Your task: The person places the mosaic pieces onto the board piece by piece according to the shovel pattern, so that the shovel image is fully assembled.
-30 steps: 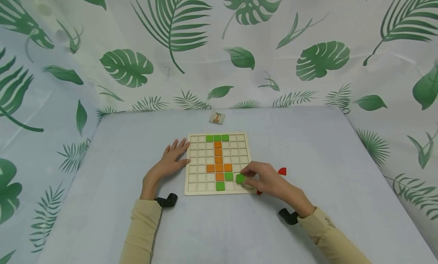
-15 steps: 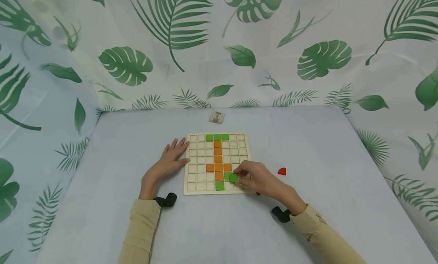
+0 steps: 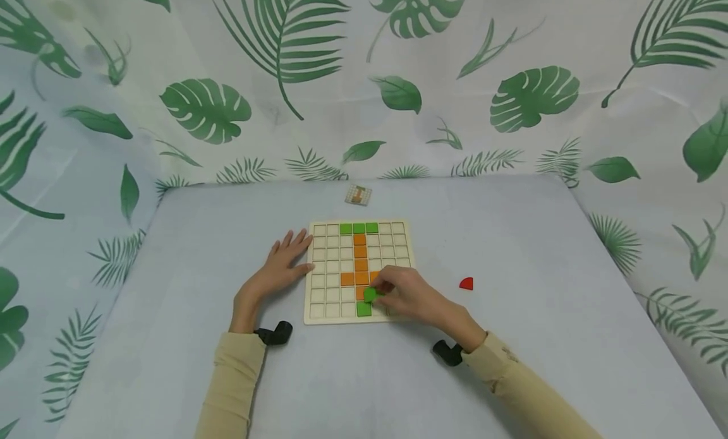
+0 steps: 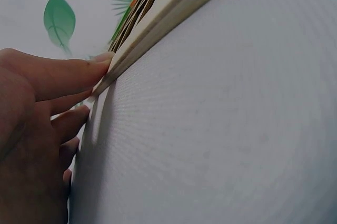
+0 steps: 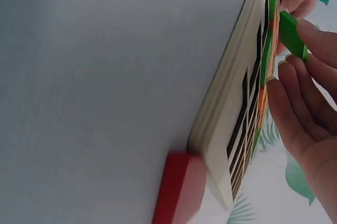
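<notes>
A cream grid board lies on the table, with an orange tile among several making a cross-like column. Green tiles fill three cells at the top, and another green tile sits in the bottom row. My right hand pinches a loose green tile between thumb and fingertips, tilted above the board's lower middle and partly hiding it. At the board's left edge rests my left hand, fingers extended; the left wrist view shows its thumb against the rim.
Beyond the board lies a small pattern card showing a grid picture. A red quarter-round piece is on the table to the right. Close to the board's corner, the right wrist view shows a red piece. Leaf-patterned cloth rises behind the table.
My right hand has moved left across the lower board with the green tile, passing the green tile beside the orange column. My left hand has stayed at the board's edge.
</notes>
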{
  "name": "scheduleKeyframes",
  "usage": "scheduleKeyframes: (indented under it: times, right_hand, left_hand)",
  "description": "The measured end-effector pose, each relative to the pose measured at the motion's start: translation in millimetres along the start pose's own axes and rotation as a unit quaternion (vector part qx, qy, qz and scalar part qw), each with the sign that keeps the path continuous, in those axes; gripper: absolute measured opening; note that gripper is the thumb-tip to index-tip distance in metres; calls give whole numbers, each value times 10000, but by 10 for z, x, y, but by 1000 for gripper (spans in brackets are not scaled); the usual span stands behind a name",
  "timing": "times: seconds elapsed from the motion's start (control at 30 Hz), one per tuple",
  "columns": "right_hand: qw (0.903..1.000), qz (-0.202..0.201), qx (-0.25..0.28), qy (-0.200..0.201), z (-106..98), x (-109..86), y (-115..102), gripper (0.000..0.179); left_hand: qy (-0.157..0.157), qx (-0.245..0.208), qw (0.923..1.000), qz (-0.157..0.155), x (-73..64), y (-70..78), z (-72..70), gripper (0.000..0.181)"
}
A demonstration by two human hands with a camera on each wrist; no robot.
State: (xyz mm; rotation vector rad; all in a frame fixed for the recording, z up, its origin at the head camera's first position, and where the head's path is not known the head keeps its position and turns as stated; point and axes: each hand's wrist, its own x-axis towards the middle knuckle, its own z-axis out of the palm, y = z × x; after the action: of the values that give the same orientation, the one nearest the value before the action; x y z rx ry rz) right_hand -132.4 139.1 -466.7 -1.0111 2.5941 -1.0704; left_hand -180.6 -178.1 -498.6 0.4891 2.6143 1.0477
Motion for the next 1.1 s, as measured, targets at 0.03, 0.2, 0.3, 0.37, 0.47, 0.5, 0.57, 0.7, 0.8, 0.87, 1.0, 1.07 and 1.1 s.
scheduleKeyframes:
  times: [0.03,0.2,0.3,0.37,0.47,0.5,0.57,0.7,0.8,0.87,1.0,1.07,1.1]
  right_hand:
    - [10000,0,21,-22,9,18,-7,21]
    - [9999,112,-52,-57,43,85,-37,20]
    - [9999,123,-98,-34,63,114,-54,19]
    - [9999,131,-99,-42,77,141,-77,19]
    - [9998,156,-25,-78,100,184,-107,19]
    - [9998,172,4,-99,109,199,-118,19]
    - [9996,214,49,-151,131,226,-132,19]
    - [9990,363,89,-247,180,273,-151,19]
    - [9985,464,40,-293,201,291,-165,19]
    - [9985,456,-36,-313,212,298,-168,19]
    - [9985,412,-187,-292,225,313,-175,19]
    - [9986,395,-215,-270,228,320,-178,19]
    - [9986,386,-233,-270,228,323,-183,19]
  left_hand:
    - [13,18,10000,-11,-2,-2,-1,70]
    - [46,-36,10000,15,13,-16,3,70]
    - [15,-69,10000,20,21,-22,8,71]
    - [6,-52,10000,0,19,-29,9,71]
    - [15,-53,10000,-23,9,-31,8,71]
    - [29,-61,10000,-23,7,-32,9,71]
    - [44,-76,10000,-22,1,-32,7,71]
    - [20,-77,10000,-20,-5,-21,11,71]
    - [-15,-71,10000,-19,-5,-8,14,71]
    - [-23,-59,10000,-14,-2,-2,16,70]
    - [-12,-23,10000,-21,-1,8,12,70]
    - [-10,-30,10000,-30,-5,17,9,70]
    - [-7,-29,10000,-41,-7,22,7,70]
